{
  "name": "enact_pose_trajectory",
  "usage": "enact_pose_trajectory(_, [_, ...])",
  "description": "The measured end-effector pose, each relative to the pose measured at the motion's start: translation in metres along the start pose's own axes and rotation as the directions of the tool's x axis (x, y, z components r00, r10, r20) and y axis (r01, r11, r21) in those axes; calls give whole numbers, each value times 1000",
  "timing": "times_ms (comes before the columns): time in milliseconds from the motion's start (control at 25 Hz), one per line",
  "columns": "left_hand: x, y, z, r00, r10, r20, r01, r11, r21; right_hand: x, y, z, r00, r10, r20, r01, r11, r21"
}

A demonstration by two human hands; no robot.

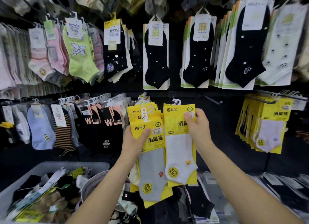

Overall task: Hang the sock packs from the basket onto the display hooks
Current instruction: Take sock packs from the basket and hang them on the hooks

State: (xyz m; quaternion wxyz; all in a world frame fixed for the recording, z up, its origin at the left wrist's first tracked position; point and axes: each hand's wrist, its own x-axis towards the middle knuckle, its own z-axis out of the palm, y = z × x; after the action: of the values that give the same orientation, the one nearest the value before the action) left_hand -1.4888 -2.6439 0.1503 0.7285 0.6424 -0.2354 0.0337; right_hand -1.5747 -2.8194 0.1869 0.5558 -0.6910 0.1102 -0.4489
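**Desk:** What are the fingers doing?

**Photographer:** The fingers (190,117) of the right hand (199,128) curl over the upper right corner of a white-sock pack (179,148) and pinch its yellow header card. That hand's thumb is hidden behind the card. The thumb (146,131) of the left hand (133,140) presses across the front of a stack of yellow packs (152,158), grey sock foremost. The other left fingers are out of sight behind the stack, but the grip is plain.

**Desk:** And where does the pack sit against the rack?

**Photographer:** It is held upright in front of the lower row of the display wall (222,140), with its left edge against the stack. Its white plastic hanger (176,101) stands clear at the top edge, near a bare hook (211,99) but left of it and not on it. Hung yellow packs (270,123) of the same brand fill the hook toward the wall's right edge. The basket (75,164) sits at the lower left and holds a jumble of mixed packs.

**Desk:** How will it handle?

**Photographer:** Light, by the look of it. The header card seems stiff enough to steer by, while the sock below is soft and would flop if held there. I would take hold where the right hand has it, high on the card just under the hanger, so the loop stays steady for the hook. The card looks glossy, so the left-hand stack could fan out and slip if that thumb eased.
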Motion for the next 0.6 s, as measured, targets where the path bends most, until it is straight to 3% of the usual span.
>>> enact_pose_trajectory(400, [-7, 4, -24, 999, 26, -35, -21, 990, 139, 21, 16, 15, 989, 143, -40, -147, 981, -127])
enact_pose_trajectory(520, [-8, 6, -22, 1000, 23, -13, -21, 991, 133, 29, 17, 17, 981, 192, -36, -195, 950, -245])
enact_pose_trajectory(600, [-7, 7, -16, 1000, 27, -2, -26, 992, 123, 25, 16, 13, 984, 141, -108, -172, 903, -393])
